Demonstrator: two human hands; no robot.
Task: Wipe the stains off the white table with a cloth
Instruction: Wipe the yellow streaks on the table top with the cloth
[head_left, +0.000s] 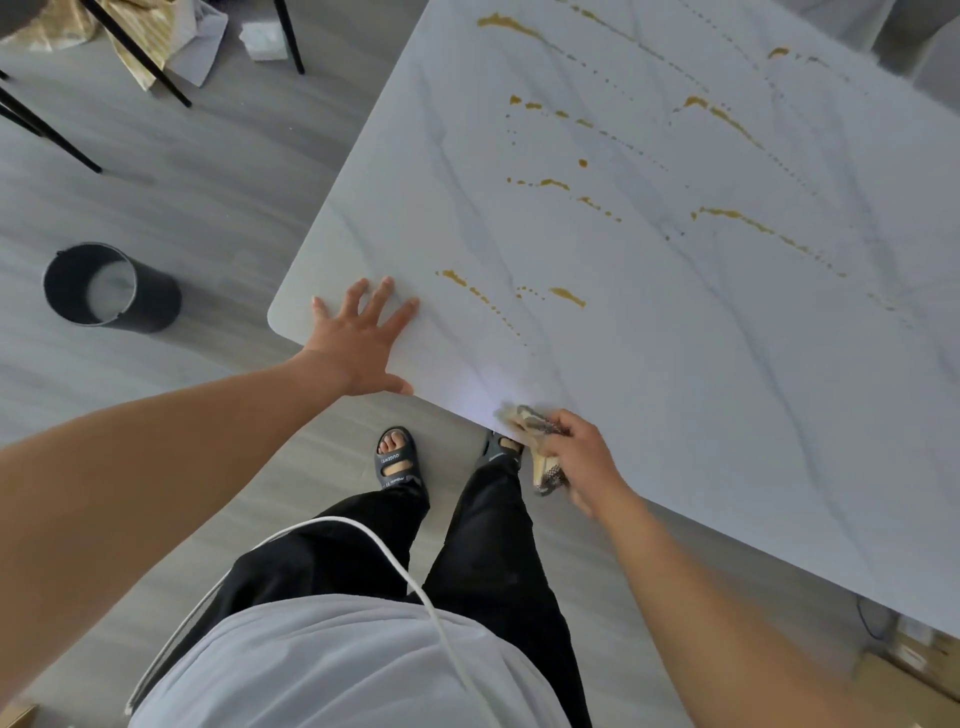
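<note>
There is one white worktop (675, 364). There are two hands: one left hand (358, 338) and one right hand (579, 460). There is one cloth (535, 439). There is one black bucket (111, 286) on the floor. There are two feet, each in a dark sandal (397, 460). There is one white cord (415, 582). There are many yellow-brown stains (566, 296) on the worktop, too many small drops to count. About ten of them are bigger streaks.
</note>
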